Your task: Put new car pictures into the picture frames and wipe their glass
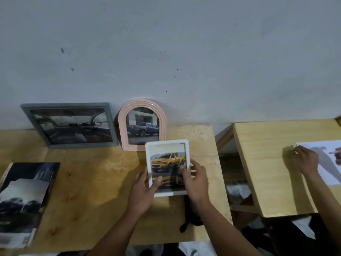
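White frame [167, 145] with yellow pickup picture [167, 160] held over wooden table [88, 182], near its right half, just in front of pink arched frame [142, 124]. Tilted slightly, glass side up toward camera.

Left hand [145, 189] gripping frame's lower-left edge: thumb on top of the glass, other fingers wrapped underneath, out of sight. Closed on the frame.

Right hand [195, 178] on frame's right side: fingers curled loosely, fingertips [182, 168] pressing on the glass over the picture's right portion. Hard to say whether actually clamped round the edge or only resting on top.

Pink arched frame leaning against wall [166, 43], dark pickup picture inside. Grey frame [69, 106] just left of it, also leaning on wall, car interior picture inside. The 2 frames nearly touching at base.

Car magazine [27, 200] flat on table's left edge, well apart from the frames, loose page lying on top of it.

Dark object under right forearm at table's front edge, unidentifiable.

Second table [267, 163] to the right, separated by a gap. Another person's hand [306, 159] there resting on white paper [330, 172].
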{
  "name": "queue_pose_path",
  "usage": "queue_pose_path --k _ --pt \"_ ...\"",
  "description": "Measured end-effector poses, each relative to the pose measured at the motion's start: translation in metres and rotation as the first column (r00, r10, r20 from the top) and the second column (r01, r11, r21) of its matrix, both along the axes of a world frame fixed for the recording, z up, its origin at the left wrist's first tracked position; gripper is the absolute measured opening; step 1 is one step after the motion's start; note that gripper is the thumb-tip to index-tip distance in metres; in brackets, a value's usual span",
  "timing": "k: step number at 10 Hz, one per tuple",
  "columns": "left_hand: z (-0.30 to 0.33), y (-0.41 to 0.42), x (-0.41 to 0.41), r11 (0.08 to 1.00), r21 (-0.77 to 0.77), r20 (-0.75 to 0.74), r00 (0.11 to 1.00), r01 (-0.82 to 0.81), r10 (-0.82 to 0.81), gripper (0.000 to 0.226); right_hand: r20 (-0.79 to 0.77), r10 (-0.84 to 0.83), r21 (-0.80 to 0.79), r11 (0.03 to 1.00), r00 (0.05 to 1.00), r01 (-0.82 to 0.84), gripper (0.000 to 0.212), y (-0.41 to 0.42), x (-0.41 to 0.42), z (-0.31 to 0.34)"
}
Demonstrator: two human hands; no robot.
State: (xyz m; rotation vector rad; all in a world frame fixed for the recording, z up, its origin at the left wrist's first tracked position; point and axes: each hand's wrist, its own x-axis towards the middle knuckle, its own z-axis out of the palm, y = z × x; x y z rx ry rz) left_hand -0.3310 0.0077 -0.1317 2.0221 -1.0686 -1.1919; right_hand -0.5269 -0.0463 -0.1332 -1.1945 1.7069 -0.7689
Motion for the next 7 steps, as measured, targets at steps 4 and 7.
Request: queue_pose_path --k 4,7 --pt "0.023 -0.145 -0.078 0.992 -0.099 -0.057 0.995 0.075 -0.081 0.093 0.001 -0.091 -0.115 0.989 0.996 0.09 0.056 -0.147 -0.057 -0.003" --pt "0.025 -0.118 -0.075 0.993 -0.051 -0.215 0.97 0.107 -0.115 0.094 -0.012 -0.057 -0.083 0.995 0.998 0.056 0.078 -0.076 -0.054 -0.008"
